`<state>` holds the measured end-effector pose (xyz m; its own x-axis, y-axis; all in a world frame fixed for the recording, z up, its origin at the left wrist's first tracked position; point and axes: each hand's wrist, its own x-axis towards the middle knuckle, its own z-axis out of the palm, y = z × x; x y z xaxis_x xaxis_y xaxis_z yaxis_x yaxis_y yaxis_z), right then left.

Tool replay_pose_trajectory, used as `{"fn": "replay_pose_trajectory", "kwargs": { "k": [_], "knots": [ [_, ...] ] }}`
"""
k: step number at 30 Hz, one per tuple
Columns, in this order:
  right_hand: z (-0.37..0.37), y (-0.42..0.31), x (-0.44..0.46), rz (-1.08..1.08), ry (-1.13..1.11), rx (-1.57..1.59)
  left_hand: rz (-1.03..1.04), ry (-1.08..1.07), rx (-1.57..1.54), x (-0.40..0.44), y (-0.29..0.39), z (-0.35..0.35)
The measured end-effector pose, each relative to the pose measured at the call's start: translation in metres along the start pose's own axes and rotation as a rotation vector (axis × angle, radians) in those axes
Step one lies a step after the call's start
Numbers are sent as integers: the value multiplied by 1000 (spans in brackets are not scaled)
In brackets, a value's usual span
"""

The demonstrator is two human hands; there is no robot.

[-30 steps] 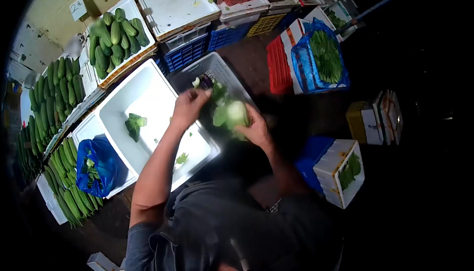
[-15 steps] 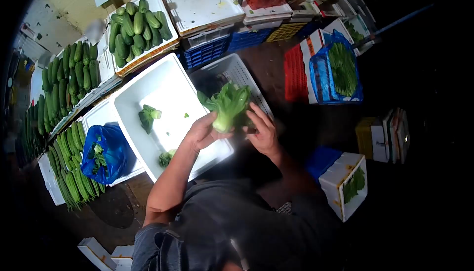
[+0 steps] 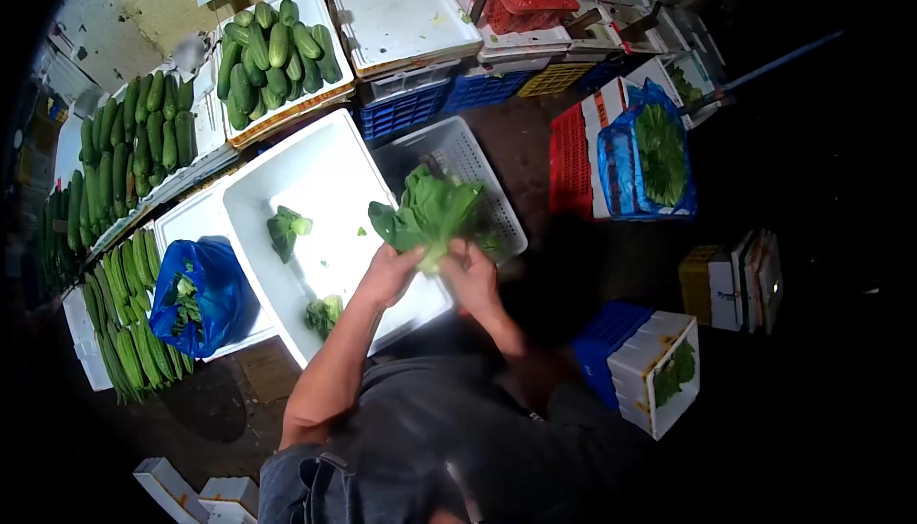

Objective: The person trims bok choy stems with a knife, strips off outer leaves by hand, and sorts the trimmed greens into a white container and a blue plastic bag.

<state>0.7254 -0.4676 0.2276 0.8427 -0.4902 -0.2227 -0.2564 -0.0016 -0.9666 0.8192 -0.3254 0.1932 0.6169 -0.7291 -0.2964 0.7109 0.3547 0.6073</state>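
Observation:
A leafy green bok choy (image 3: 435, 207) is held up in front of me, its leaves spread upward and its pale base toward me. My left hand (image 3: 392, 276) grips the base from the left. On the other side, my right hand (image 3: 472, 280) has its fingers closed around the base too, slightly blurred. Both hands are over the right edge of a white foam box (image 3: 339, 166). Inside that box lie a small bok choy (image 3: 287, 230) and another one (image 3: 324, 315) near the front wall, with a few leaf scraps. A perforated plastic basket (image 3: 495, 172) stands behind the held bok choy.
Cucumbers (image 3: 272, 61) fill a foam tray at the back left, beside rows of longer green gourds (image 3: 143, 132). A blue bag (image 3: 215, 299) of greens sits left. To the right are a blue-lined box of greens (image 3: 659, 156) and a tipped foam box (image 3: 635, 362).
My right hand has moved left and inward, from beside the bok choy to its base. The leaves now fan out more to the left. The view has shifted slightly.

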Motion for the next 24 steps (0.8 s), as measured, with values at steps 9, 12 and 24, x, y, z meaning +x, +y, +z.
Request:
{"fn": "replay_pose_trajectory", "kwargs": {
  "k": [9,12,24],
  "knots": [
    [4,35,-14,47,-3,133,225,33,587,-23,16,10],
    [4,47,-15,77,11,103,244,-16,547,-26,16,9],
    [31,9,-13,162,-30,18,266,54,542,-50,34,-12]
  ]
}}
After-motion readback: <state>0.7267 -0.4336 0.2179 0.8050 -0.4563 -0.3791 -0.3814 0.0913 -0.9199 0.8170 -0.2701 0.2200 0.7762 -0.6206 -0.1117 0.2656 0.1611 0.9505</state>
